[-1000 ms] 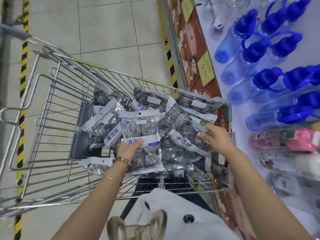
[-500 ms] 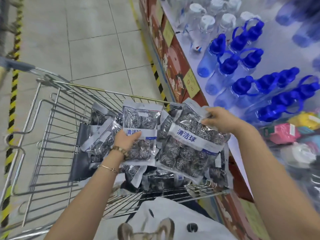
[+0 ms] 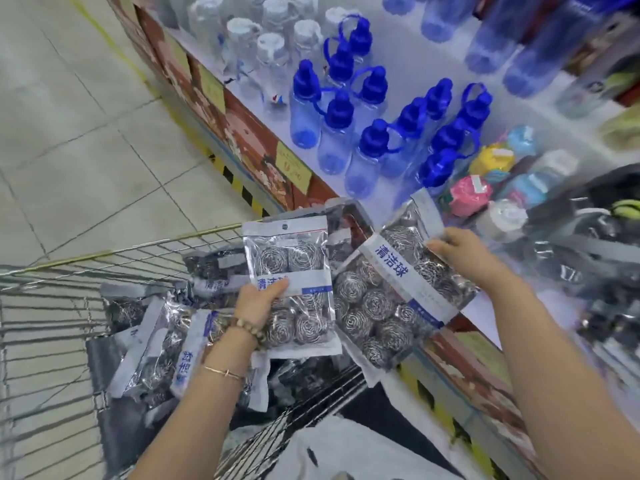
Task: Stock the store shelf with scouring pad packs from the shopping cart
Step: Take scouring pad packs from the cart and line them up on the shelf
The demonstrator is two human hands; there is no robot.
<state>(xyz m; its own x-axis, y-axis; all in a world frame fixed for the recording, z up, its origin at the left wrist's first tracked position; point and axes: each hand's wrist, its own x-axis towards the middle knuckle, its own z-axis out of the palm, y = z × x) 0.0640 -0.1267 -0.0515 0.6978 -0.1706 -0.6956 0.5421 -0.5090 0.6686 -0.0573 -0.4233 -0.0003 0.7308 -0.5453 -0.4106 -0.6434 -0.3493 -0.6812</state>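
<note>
Pinched across its white label band, thumb on the front and fingers behind, the upright pack (image 3: 291,258) sits firmly in the left hand (image 3: 259,303). The right hand (image 3: 457,251) has its fingers curled over the upper edge of the tilted pack (image 3: 391,299), which hangs slantwise from that one edge.

Both packs are lifted above the shopping cart (image 3: 104,258). The tilted one is out over the cart's corner, close to the front lip of the shelf (image 3: 408,53). A heap of loose packs (image 3: 166,341) lies in the cart beneath.

From where I stand these look like light things: thin clear film bags holding coils of steel wool. The coils should be springy rather than breakable, so a squeeze ought to do no harm. The film looks glossy and likely slick, and a pack held by an edge sags, as the tilted one does. The label band, or the flat header strip with its hang hole, seems the surest place to take hold.

Blue-capped bottles (image 3: 341,109) stand crowded on the shelf. I would guess a swinging pack could knock one over, so it wants setting down flat and low.
</note>
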